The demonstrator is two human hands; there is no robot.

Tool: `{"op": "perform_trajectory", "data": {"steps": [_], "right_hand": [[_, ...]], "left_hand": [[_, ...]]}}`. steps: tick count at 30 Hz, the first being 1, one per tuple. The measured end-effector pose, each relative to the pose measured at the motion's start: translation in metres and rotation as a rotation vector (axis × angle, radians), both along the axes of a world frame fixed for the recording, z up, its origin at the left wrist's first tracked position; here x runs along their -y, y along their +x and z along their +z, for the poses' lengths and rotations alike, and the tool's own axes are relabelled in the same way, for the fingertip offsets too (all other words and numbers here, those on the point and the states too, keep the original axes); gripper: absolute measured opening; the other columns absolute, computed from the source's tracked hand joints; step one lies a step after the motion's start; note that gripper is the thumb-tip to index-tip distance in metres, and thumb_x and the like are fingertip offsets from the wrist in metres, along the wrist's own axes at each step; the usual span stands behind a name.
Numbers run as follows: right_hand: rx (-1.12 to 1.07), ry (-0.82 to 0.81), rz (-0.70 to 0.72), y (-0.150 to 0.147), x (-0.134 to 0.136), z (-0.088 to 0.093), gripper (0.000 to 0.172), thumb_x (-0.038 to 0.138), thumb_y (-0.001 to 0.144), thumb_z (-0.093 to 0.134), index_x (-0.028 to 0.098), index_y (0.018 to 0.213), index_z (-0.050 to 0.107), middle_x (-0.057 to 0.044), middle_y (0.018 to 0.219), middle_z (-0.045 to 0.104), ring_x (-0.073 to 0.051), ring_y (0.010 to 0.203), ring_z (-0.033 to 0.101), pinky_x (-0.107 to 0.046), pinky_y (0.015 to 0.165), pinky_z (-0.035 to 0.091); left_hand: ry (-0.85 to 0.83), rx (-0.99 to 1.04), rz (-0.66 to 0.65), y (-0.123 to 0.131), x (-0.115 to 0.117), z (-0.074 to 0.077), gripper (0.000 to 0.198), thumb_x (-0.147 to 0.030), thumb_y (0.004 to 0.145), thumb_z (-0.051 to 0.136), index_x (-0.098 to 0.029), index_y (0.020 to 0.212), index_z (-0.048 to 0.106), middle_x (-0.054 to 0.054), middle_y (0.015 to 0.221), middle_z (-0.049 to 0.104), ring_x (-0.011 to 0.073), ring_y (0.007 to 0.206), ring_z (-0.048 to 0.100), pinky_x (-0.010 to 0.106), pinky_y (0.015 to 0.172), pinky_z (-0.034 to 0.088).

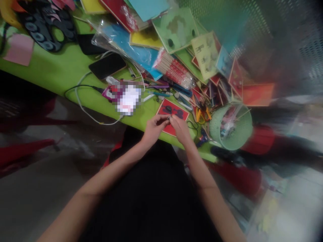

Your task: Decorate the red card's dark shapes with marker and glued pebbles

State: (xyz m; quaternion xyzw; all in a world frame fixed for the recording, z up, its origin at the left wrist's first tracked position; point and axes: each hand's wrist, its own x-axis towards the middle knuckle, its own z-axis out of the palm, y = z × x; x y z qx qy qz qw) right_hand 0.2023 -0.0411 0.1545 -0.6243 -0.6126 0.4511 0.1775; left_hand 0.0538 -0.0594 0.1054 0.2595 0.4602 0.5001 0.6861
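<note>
My left hand (153, 128) and my right hand (180, 128) meet fingertip to fingertip above a red card (170, 130). Both pinch a small dark piece (169, 118), mostly hidden by the fingers, so its kind is unclear. Dark cut-out shapes (167, 109) lie on the card, which rests at the near edge of the green table (50, 72). Orange-handled scissors (200, 116) are just right of the card, with a thin dark cord (193, 125) below them.
A pale green basket (214, 126) with wrapped scraps stands at the right. Behind are bundled sticks in plastic (174, 69) and stacked coloured cards (176, 27). To the left lie a lit, blurred-out phone (129, 99), a dark phone (108, 66) and a white cable (83, 112).
</note>
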Motion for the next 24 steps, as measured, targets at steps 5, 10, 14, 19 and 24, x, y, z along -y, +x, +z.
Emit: {"op": "perform_trajectory", "data": {"steps": [5,10,14,19,24], "right_hand": [[-0.059,0.011,-0.003,-0.001,-0.003,0.003,0.038,0.052,0.101,0.043,0.025,0.074,0.045,0.002,0.068,0.050,-0.017,0.067,0.047,-0.032,0.067,0.032],[-0.212,-0.046,-0.035,-0.002,-0.004,0.008,0.037,0.047,0.099,0.044,0.026,0.069,0.044,0.004,0.064,0.044,-0.015,0.062,0.041,-0.032,0.064,0.033],[-0.196,-0.054,-0.013,0.002,-0.005,0.017,0.038,0.049,0.101,0.048,0.025,0.073,0.054,0.004,0.063,0.050,-0.015,0.063,0.047,-0.031,0.066,0.036],[-0.108,-0.011,0.010,0.004,-0.003,0.025,0.037,0.050,0.101,0.051,0.024,0.074,0.058,0.003,0.065,0.056,-0.015,0.065,0.053,-0.030,0.068,0.040],[-0.034,-0.090,0.176,-0.005,0.015,0.027,0.043,0.044,0.103,0.051,0.022,0.066,0.055,0.003,0.062,0.054,-0.014,0.063,0.051,-0.028,0.064,0.036]], "left_hand": [[-0.056,0.121,0.006,-0.002,-0.003,0.004,0.031,-0.038,0.077,0.091,-0.021,0.101,0.084,0.005,0.101,0.083,0.0178,0.094,0.077,0.037,0.099,0.061],[-0.224,0.384,0.001,-0.005,-0.008,0.002,0.035,-0.035,0.068,0.098,-0.020,0.096,0.084,0.004,0.098,0.083,0.0150,0.088,0.077,0.033,0.097,0.061],[-0.277,0.473,-0.028,-0.009,-0.011,0.006,0.033,-0.030,0.070,0.098,-0.018,0.096,0.083,0.003,0.091,0.082,0.0119,0.079,0.075,0.028,0.090,0.061],[-0.295,0.495,-0.024,-0.012,-0.013,0.010,0.034,-0.027,0.068,0.098,-0.018,0.096,0.081,0.002,0.088,0.080,0.0117,0.075,0.075,0.027,0.082,0.062],[-0.322,0.464,0.010,-0.014,-0.017,0.013,0.031,-0.026,0.068,0.096,-0.018,0.093,0.078,0.001,0.089,0.080,0.0100,0.070,0.072,0.024,0.074,0.060]]}}
